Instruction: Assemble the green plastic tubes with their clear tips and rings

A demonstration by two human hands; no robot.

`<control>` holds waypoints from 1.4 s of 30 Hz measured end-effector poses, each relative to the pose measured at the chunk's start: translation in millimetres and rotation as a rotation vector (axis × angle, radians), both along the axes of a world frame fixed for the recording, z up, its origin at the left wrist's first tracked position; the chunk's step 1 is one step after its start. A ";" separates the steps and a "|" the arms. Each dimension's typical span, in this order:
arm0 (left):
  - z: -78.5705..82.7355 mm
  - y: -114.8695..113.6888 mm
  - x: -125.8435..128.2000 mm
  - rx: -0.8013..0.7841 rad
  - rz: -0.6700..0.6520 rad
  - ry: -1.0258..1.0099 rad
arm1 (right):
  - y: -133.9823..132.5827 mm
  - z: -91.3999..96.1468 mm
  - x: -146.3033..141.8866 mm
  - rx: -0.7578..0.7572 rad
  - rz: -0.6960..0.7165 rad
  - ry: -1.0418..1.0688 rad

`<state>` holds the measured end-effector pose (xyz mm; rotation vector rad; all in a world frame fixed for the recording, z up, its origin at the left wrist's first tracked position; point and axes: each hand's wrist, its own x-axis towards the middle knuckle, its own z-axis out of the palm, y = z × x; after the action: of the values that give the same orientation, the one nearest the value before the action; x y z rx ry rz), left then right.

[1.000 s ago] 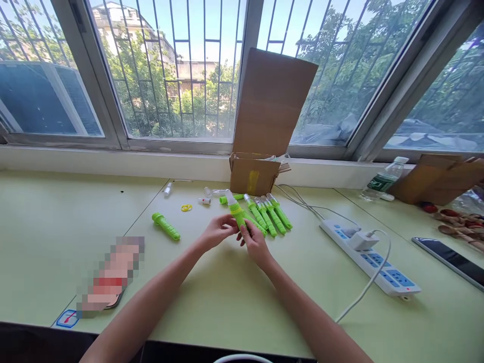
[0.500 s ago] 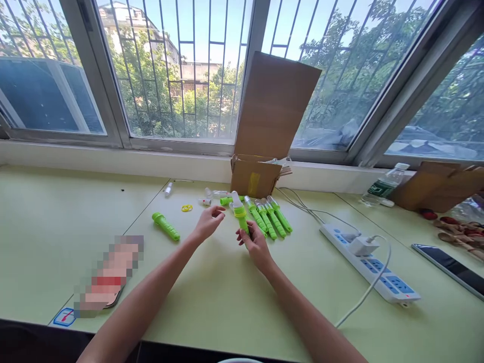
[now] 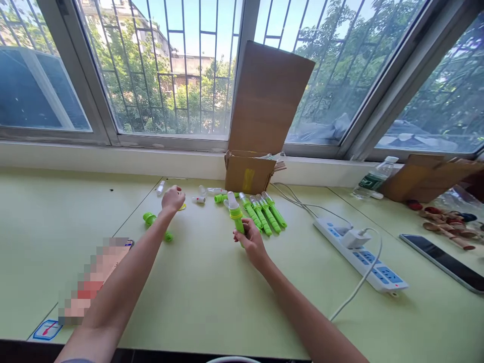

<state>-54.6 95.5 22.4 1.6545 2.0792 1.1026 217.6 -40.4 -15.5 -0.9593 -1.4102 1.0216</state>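
My right hand point(image 3: 251, 243) is wrapped round the lower handle of a green plastic light stick point(image 3: 236, 214). The stick stands nearly upright, with a yellow ring below its clear tip. My left hand point(image 3: 173, 198) hovers over the table at the left, fingers loosely bent and nothing visible in them. Beside it lie a small clear-and-white piece point(image 3: 161, 187) and a yellow ring point(image 3: 183, 207), partly covered by the hand. Under the left forearm shows a green handle point(image 3: 149, 218), its middle hidden. Several finished-looking green sticks point(image 3: 269, 217) lie right of the held one.
Behind the sticks stands an open cardboard box point(image 3: 245, 174). Small white parts point(image 3: 198, 200) lie before it. To the right are a power strip point(image 3: 363, 257) with cables, a bottle point(image 3: 376, 177), a phone point(image 3: 442, 262) and wooden pieces point(image 3: 446, 227). Another phone point(image 3: 109, 262) lies left, partly blurred.
My left hand has moved left, away from the held stick, to above the yellow ring. My right hand still holds the light stick. The view has shifted slightly.
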 end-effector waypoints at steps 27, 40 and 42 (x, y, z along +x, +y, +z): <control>-29.7 59.5 -82.2 -0.359 0.089 0.369 | -2.7 -1.8 2.6 -0.062 0.044 -0.004; -14.6 49.5 -83.0 -0.226 0.068 0.403 | -1.5 -6.6 4.2 -0.071 0.065 -0.011; -6.0 45.1 -78.2 -0.175 0.084 0.395 | -1.8 -6.6 3.3 -0.071 0.075 -0.013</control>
<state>-132.8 140.6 16.4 1.8262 2.4216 0.6270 220.9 -42.2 -22.0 -0.9717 -1.4377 1.1298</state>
